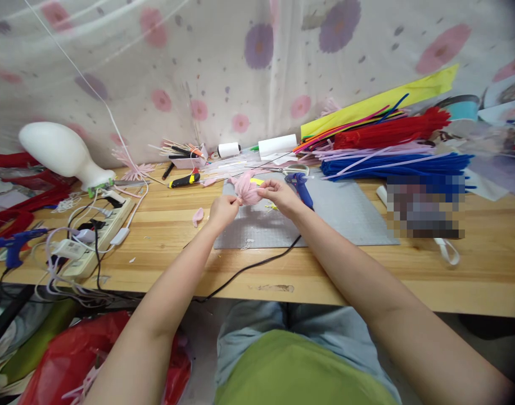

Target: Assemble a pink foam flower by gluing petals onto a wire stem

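The person's two hands are sharing a pink flower-shaped piece (247, 190), holding it up over the far left part of the gray cutting mat (346, 222) on the wooden table (165, 225). The left hand (224, 211) is curling its fingers in, thumb and forefinger pinching the piece at its near left edge. The right hand (279, 197) is pinching the right edge between thumb and fingertips, the gap closed down to the thickness of the material.

For handling this well, a light pinch is probably serving best, since firm pressure could be flattening the soft folds. Letting the left hand do the steadying while the right is teasing one fold at a time would likely be giving an even shape. The blue glue gun (302, 190) is lying just beyond the right hand, so turning the piece well short of it seems wise; whether it is hot, I cannot tell.

The piece itself is looking pale pink, soft and rounded, its many narrow folds bunching together and spreading loosely at the far left. A bright yellow patch (257, 181) is showing at its far right edge; whether it is attached is not clear. A loose pink petal (197, 216) is lying on the table to the left.
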Action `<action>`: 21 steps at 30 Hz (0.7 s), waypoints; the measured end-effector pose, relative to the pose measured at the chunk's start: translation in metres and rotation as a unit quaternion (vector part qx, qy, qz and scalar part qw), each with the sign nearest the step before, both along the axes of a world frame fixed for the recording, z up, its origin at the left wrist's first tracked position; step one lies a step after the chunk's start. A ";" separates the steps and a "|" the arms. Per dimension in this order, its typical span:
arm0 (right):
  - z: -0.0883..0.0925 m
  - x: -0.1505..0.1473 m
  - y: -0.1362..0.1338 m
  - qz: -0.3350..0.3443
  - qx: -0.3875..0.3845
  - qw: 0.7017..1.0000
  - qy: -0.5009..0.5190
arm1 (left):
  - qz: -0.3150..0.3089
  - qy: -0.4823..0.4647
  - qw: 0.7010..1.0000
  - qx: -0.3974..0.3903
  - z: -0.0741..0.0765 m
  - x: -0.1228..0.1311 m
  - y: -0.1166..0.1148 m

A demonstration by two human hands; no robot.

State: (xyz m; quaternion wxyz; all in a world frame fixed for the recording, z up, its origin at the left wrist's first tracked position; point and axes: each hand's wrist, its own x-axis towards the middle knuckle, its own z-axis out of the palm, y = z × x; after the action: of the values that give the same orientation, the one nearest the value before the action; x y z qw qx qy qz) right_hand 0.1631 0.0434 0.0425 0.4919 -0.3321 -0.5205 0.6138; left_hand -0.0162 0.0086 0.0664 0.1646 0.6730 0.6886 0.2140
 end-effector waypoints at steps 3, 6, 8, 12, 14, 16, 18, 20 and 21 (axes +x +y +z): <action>-0.001 -0.001 0.002 -0.008 -0.009 1.000 0.013 | -0.001 0.011 1.000 0.002 0.001 0.000 0.001; 0.000 -0.003 0.003 -0.006 -0.004 1.000 0.005 | 0.014 0.011 1.000 -0.001 0.002 0.000 0.000; 0.002 -0.004 0.002 -0.002 0.013 1.000 -0.010 | 0.018 -0.008 1.000 -0.007 0.003 0.000 -0.001; 0.002 -0.008 0.001 -0.014 0.034 0.998 -0.045 | 0.006 -0.043 0.999 -0.011 0.001 0.000 -0.002; 0.000 -0.010 0.001 -0.029 0.033 0.998 -0.054 | -0.005 -0.055 0.998 -0.007 -0.001 -0.001 -0.002; 0.000 -0.011 0.002 -0.036 0.034 0.997 -0.057 | -0.024 -0.068 0.997 -0.002 -0.002 -0.003 -0.003; 0.001 -0.012 0.002 -0.037 0.038 0.997 -0.058 | -0.040 -0.079 0.996 0.002 -0.003 -0.004 -0.003; 0.003 -0.013 0.000 -0.035 0.047 0.996 -0.060 | -0.052 -0.087 0.995 0.004 -0.004 -0.004 -0.003; 0.005 -0.013 -0.001 -0.036 0.053 0.996 -0.060 | -0.050 -0.096 0.994 0.002 -0.004 -0.004 -0.003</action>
State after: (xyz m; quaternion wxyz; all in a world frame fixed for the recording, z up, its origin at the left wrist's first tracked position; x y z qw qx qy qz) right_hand 0.1501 0.0425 0.0472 0.4987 -0.3600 -0.5686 0.5463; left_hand -0.0205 0.0057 0.0620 0.2394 0.6833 0.6345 0.2706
